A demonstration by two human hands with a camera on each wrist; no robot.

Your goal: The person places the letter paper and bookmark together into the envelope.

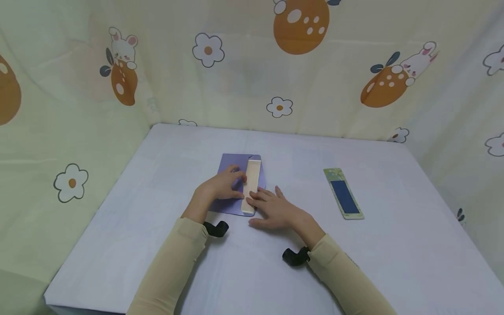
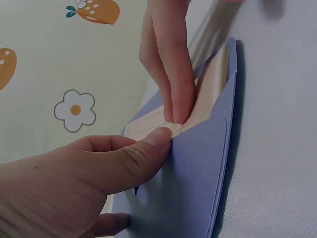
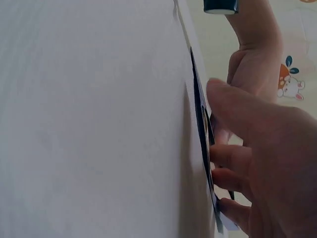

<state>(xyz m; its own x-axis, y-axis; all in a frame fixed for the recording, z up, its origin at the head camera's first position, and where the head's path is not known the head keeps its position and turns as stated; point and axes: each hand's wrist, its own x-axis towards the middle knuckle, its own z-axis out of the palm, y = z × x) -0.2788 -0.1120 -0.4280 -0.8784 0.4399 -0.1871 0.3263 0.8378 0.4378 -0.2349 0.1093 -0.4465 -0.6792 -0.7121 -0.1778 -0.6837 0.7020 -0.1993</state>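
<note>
A purple paper envelope (image 1: 232, 206) lies on the white table, with a long cream-coloured strip (image 1: 252, 173) showing along its right side. My left hand (image 1: 222, 184) is over the envelope, thumb and index finger pinching its purple edge beside the strip. In the left wrist view the left thumb (image 2: 156, 139) lies right at that edge, where the purple paper bulges up. From the right, my right hand (image 1: 275, 212) reaches in with fairly straight fingers. Two of its fingers (image 2: 178, 89) press down on the cream strip in the left wrist view.
A narrow green-patterned card (image 1: 334, 173) with a dark blue panel lies to the right on the table (image 1: 397, 249). Black wrist mounts (image 1: 217, 229) stick out at both cuffs. A patterned curtain (image 1: 244, 83) hangs behind the table and along its sides.
</note>
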